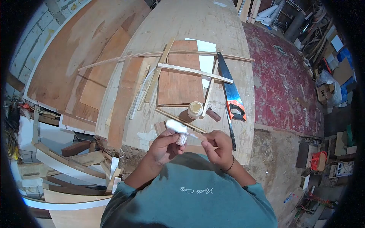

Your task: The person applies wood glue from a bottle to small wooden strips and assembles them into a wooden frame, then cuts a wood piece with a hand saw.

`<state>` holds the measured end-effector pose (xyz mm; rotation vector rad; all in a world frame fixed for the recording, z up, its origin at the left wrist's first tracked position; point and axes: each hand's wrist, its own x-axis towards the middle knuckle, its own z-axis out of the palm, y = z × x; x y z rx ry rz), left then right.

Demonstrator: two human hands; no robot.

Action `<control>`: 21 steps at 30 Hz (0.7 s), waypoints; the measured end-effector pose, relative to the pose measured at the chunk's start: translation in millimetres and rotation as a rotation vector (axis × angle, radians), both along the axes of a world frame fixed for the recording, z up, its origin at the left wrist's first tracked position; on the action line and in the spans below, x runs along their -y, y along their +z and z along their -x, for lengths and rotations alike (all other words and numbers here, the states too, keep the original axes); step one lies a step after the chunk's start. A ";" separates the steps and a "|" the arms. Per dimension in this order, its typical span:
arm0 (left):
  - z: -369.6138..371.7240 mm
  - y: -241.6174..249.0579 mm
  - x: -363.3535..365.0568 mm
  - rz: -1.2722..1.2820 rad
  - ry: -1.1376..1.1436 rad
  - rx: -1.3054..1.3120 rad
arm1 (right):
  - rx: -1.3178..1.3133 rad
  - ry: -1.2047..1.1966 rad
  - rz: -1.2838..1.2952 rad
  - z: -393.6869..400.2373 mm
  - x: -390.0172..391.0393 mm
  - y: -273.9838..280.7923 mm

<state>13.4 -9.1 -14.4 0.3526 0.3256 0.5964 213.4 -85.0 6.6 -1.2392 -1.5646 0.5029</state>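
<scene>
My left hand (162,147) is closed around a small white bottle-like thing (182,139). A bright white mass (175,126) shows at its upper end; glare hides what it is. My right hand (219,148) pinches a thin wooden stick (198,135), whose whitish tip points at the white thing. Just beyond the hands, an open jar (195,109) of pale, creamy stuff stands on the worktable (152,133). A narrow wooden strip (178,120) lies between jar and hands. Beside the jar rests a small dark brown block (213,114).
A handsaw (228,83) with an orange and black handle lies at the table's right. A reddish-brown board (180,76), a white sheet (207,64) and several wood strips lie mid-table. Large plywood sheets (76,57) lean at left. Curved offcuts (70,163) crowd the lower left.
</scene>
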 end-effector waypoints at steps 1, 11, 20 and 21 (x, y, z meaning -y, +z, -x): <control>-1.1 1.2 -1.4 -0.024 -0.021 0.028 | -0.033 -0.109 0.059 1.3 1.3 0.2; 5.9 9.6 -10.5 -0.079 0.188 0.035 | 0.029 -0.110 -0.053 -26.4 14.6 3.7; 5.1 5.6 -10.6 -0.145 0.182 0.002 | 0.108 -0.103 -0.144 -25.5 13.0 3.8; 5.2 5.1 -10.4 -0.145 0.182 0.002 | 0.138 -0.081 -0.123 -25.5 12.9 3.7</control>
